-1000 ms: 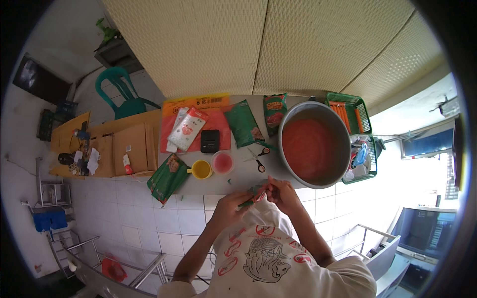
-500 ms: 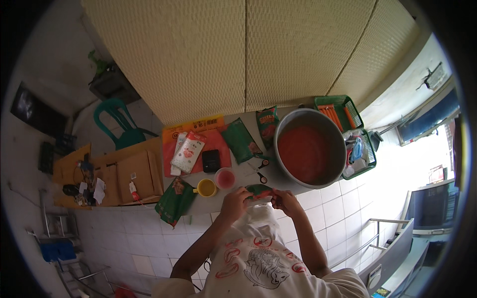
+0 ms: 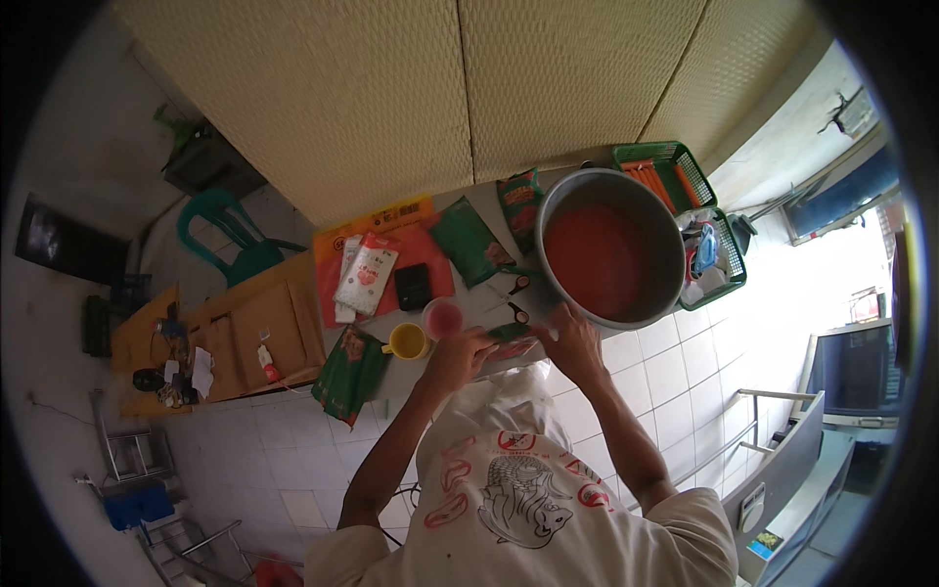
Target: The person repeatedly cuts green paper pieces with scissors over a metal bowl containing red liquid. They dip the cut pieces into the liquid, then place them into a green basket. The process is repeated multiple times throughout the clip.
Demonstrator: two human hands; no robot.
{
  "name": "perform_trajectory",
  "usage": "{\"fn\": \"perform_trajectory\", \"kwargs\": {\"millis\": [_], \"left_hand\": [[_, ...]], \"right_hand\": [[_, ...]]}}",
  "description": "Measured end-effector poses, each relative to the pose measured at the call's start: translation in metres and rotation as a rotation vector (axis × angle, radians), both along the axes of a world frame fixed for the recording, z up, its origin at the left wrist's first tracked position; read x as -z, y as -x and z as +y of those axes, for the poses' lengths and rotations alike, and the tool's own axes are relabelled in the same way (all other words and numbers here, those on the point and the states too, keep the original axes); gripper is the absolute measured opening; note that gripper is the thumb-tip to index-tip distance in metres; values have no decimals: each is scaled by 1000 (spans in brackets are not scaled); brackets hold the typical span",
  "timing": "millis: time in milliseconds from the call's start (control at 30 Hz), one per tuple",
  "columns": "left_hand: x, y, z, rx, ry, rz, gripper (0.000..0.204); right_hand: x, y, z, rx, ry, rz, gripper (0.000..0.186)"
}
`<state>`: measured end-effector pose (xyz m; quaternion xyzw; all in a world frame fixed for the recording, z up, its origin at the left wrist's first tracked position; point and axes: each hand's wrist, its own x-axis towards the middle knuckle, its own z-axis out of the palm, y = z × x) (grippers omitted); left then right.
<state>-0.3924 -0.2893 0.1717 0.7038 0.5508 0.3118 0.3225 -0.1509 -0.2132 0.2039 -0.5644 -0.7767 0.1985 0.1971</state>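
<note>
A pale woven wall is filling the top of the view, and white floor tiles are spreading below. A narrow grey worktop is running between them, carrying a big metal basin of red liquid, a green basket, an orange mat, green packets, scissors, a yellow mug and a small pink cup. A green plastic chair is standing left. At the worktop edge, the left hand and right hand are pinching a small green sachet between them, each grip clamped on it.
</note>
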Motion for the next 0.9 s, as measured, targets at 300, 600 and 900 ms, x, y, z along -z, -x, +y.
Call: {"fn": "perform_trajectory", "kwargs": {"millis": [300, 600, 900], "left_hand": [[-8, 8, 6, 32, -115, 137, 13], [-16, 13, 2, -10, -160, 86, 17], [-1, -7, 9, 98, -248, 98, 17]], "right_hand": [[23, 13, 33, -925, -77, -38, 27], [24, -13, 37, -846, 15, 60, 8], [18, -14, 29, -781, 177, 63, 11]]}}
